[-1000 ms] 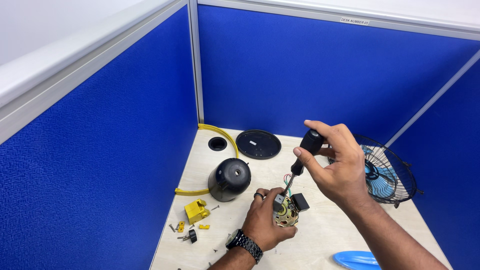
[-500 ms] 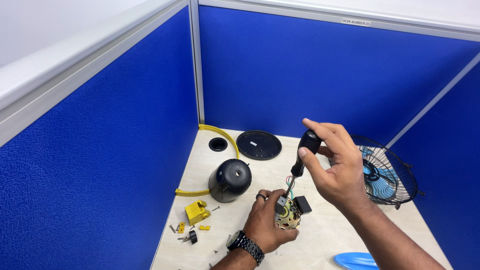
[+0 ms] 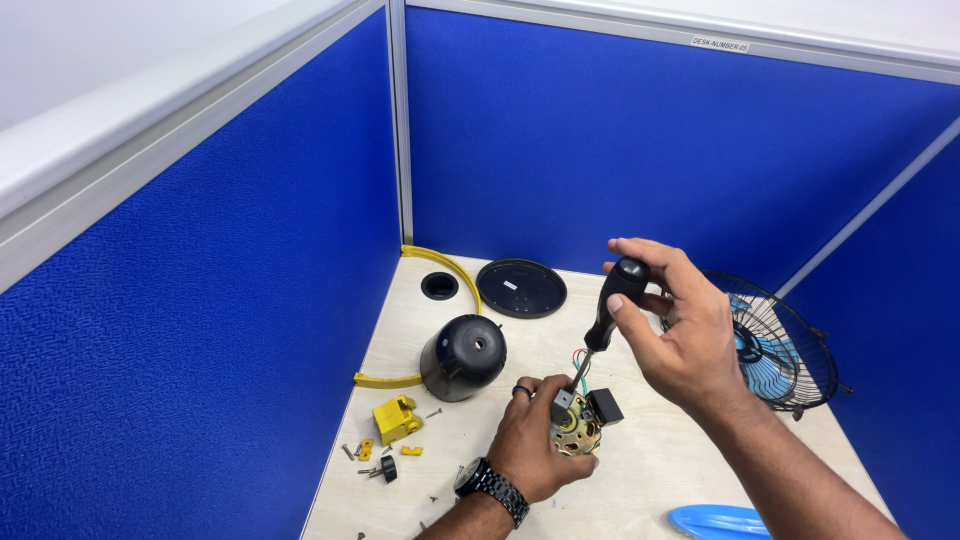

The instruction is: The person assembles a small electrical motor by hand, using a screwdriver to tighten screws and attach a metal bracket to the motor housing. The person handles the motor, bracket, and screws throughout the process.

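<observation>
Little has shifted since the earlier frame: both hands keep their grips, screwdriver tip still down on the motor

Right hand (image 3: 680, 335) is curled round the black screwdriver (image 3: 612, 305) handle; left hand (image 3: 530, 440) pinches the small brass-coloured motor (image 3: 578, 432) just above the surface (image 3: 640, 470), near centre. Should the tip slip off the screw, it could jab the left fingers or nick the red and green wires (image 3: 582, 362). Loose screws (image 3: 362, 455) and a yellow plastic part (image 3: 396, 418) lie left; a black housing (image 3: 462, 355) sits farther, a fan guard (image 3: 775, 345) right
</observation>
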